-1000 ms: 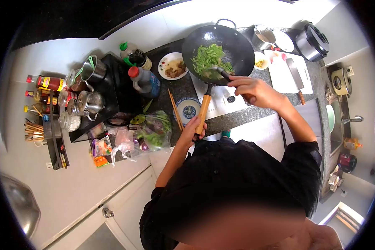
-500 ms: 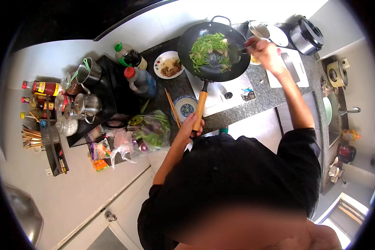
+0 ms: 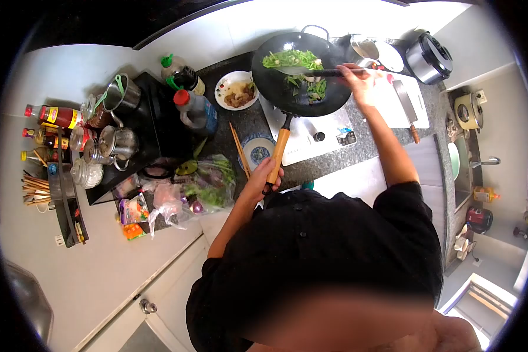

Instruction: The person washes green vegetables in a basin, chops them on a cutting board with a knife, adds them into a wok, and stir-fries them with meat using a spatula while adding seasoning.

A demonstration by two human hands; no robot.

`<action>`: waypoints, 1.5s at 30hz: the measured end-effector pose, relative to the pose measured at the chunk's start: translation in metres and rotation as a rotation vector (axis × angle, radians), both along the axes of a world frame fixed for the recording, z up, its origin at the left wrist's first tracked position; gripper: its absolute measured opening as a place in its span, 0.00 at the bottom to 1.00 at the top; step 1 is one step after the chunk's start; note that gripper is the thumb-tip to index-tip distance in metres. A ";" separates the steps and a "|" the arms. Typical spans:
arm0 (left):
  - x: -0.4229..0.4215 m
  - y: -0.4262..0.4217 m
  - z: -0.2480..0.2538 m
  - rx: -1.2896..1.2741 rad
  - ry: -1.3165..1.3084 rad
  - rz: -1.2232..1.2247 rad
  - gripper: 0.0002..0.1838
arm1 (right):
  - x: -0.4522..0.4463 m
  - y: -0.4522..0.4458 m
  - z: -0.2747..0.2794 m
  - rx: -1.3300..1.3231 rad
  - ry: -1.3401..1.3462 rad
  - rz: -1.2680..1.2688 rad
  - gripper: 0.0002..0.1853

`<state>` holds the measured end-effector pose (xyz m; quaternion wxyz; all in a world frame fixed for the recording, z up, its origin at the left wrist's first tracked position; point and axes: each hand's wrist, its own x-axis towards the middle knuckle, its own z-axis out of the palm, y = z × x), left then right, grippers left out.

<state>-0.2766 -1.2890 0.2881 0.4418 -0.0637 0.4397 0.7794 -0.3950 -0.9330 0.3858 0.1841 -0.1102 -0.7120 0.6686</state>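
Observation:
My left hand (image 3: pixel 269 176) is closed around the wooden handle (image 3: pixel 280 148) of a dark wok (image 3: pixel 271 88), which sits on a white cooktop (image 3: pixel 305 146). Over the wok's right side, my right hand (image 3: pixel 359 84) grips the handle of a spatula (image 3: pixel 320 73). The spatula's blade reaches left into the wok. Cut green vegetables (image 3: pixel 292 58) with paler pieces lie in the wok, split into a far heap and a nearer one by the spatula.
Left of the wok stand a plate of brownish food (image 3: pixel 238 92), a patterned bowl (image 3: pixel 257 154) and chopsticks (image 3: pixel 239 149). On the right, a cleaver (image 3: pixel 403 98) rests on a white cutting board (image 3: pixel 421 111). A red-capped bottle (image 3: pixel 195 114) stands farther left.
The spatula has swung to lie across the wok, and the vegetables have parted and shifted toward the far side. My left hand stays on the wok handle.

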 end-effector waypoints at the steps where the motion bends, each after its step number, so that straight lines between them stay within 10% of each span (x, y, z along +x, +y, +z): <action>1: -0.001 -0.001 0.000 0.007 0.004 0.002 0.18 | 0.010 0.015 0.017 0.131 -0.022 0.047 0.14; 5: -0.003 -0.003 0.004 0.007 0.011 -0.013 0.18 | 0.055 0.023 0.087 0.458 -0.249 0.095 0.10; 11: -0.002 -0.003 0.008 -0.025 0.019 -0.016 0.18 | -0.005 0.016 -0.013 0.502 -0.035 -0.026 0.10; 21: -0.002 -0.003 0.000 0.003 0.008 0.009 0.17 | 0.014 0.054 0.039 0.773 -0.060 -0.109 0.14; 25: -0.001 -0.001 0.000 -0.038 0.011 0.017 0.18 | -0.044 0.058 -0.003 0.278 0.046 0.243 0.14; 31: 0.001 0.001 0.003 -0.069 -0.005 0.044 0.19 | -0.006 -0.024 0.070 0.905 0.241 0.946 0.15; 39: 0.004 0.005 -0.001 -0.065 -0.029 0.085 0.18 | 0.001 -0.037 0.008 1.098 0.381 0.829 0.10; 45: 0.006 0.010 0.007 -0.094 -0.043 0.105 0.15 | 0.098 -0.070 0.064 1.118 0.287 0.937 0.11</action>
